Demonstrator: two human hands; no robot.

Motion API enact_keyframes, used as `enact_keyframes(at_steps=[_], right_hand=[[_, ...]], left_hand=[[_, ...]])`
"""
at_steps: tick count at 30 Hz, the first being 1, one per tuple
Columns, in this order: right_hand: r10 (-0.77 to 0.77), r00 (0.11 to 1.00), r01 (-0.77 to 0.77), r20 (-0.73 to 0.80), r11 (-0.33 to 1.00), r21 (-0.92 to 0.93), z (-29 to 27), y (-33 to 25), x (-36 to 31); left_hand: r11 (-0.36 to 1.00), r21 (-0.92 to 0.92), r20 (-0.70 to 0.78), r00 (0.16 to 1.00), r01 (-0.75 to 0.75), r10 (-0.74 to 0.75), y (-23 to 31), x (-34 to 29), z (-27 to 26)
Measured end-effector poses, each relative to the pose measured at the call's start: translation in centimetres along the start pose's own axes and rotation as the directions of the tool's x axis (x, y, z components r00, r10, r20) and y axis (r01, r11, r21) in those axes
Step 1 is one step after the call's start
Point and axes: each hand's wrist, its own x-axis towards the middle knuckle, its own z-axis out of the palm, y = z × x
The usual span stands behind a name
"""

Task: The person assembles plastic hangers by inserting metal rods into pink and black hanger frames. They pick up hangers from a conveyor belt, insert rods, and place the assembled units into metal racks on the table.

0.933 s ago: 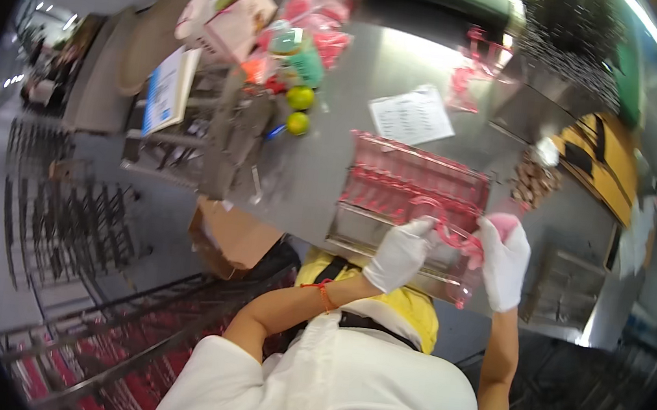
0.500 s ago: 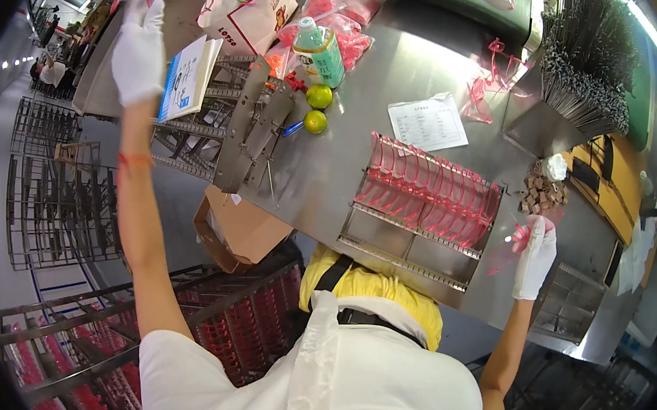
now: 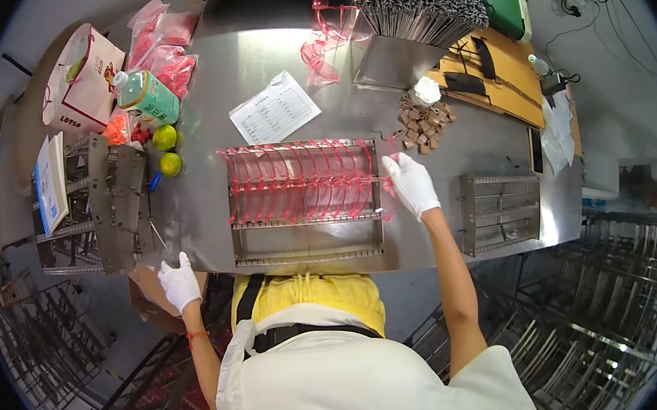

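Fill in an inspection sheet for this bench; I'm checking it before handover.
Surface: steel table, crowded.
Job's things: rack holding a row of pink parts.
Clutter: bottle, two green fruits, paper, brown pieces, pink bags, empty rack.
Hands: gloved; right hand at the pink parts' right end; left hand at the table's near edge.
Cables: some at far right.
Surroundings: wire racks on the floor.

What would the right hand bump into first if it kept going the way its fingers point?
The right hand points left, its fingers already at the right end of the metal rack. Going straight on, it would probably meet the row of pink see-through pieces standing in that rack first, though depth is hard to judge.
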Motion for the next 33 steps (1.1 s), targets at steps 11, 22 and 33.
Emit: enact_keyframes(at_steps=[11,22,33], right_hand=[[-0.066,0.998,0.066,0.010,0.952,-0.300,0.2,-1.7,0.5],[-0.259,0.966,0.238,0.002,0.886,-0.399,3.6,0.6,2.1],[-0.677,0.562,0.819,0.475,0.535,-0.207,10.4,-4.8,-12.0]], left_hand=[[0.998,-0.042,-0.029,0.998,-0.049,0.048,-3.2,5.5,5.9],[0.672,-0.707,0.271,0.962,0.218,-0.027,-6.1,0.3,8.2],[0.944,-0.233,0.211,0.960,0.234,-0.185,0.0,6.1,4.2]])
